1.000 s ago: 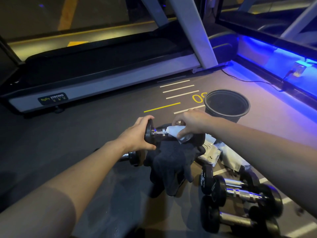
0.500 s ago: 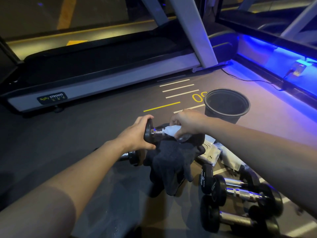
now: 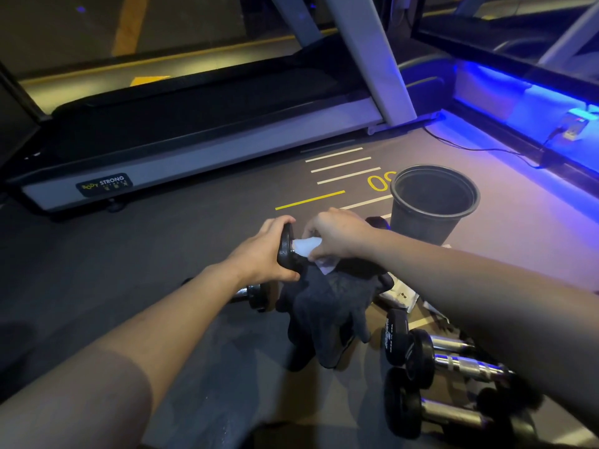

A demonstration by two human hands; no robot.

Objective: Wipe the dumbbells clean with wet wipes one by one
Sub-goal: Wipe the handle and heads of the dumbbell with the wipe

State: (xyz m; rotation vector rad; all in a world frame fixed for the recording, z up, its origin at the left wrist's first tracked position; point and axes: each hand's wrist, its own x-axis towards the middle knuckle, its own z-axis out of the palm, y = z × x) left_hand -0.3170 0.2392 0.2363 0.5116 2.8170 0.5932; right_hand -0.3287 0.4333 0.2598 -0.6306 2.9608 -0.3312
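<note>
Dumbbell (image 3: pixel 287 246) held up off the floor: that is the thing being cleaned, and it runs left to right across the view, its long axis roughly level. The left hand (image 3: pixel 259 254) grips the near black end plate, fingers curled over its rim and thumb under it. The right hand (image 3: pixel 337 236) is wrapped round the handle with a white wet wipe (image 3: pixel 308 247) pinched between fingers and bar, right up against the inner face of that plate. The far end plate (image 3: pixel 376 222) is mostly hidden behind the right hand; only a dark edge seems to show, so I cannot say how it lies.

A dark cloth (image 3: pixel 324 306) hangs below the handle, draped beneath both hands. To the right on the floor lie three more dumbbells (image 3: pixel 453 361) close together, chrome handles pointing away to the right, with a pack of wipes (image 3: pixel 402 294) just beyond them. One further dumbbell (image 3: pixel 256 294) rests on the floor under the left wrist. A black bucket (image 3: pixel 434 202) stands near, behind the right hand, and a treadmill (image 3: pixel 194 137) lies well beyond.

Since the wipe sits at the left end of the handle, the stroke likely runs rightward along the bar, away from the steadying left hand. The right hand does the work; the left only braces.
</note>
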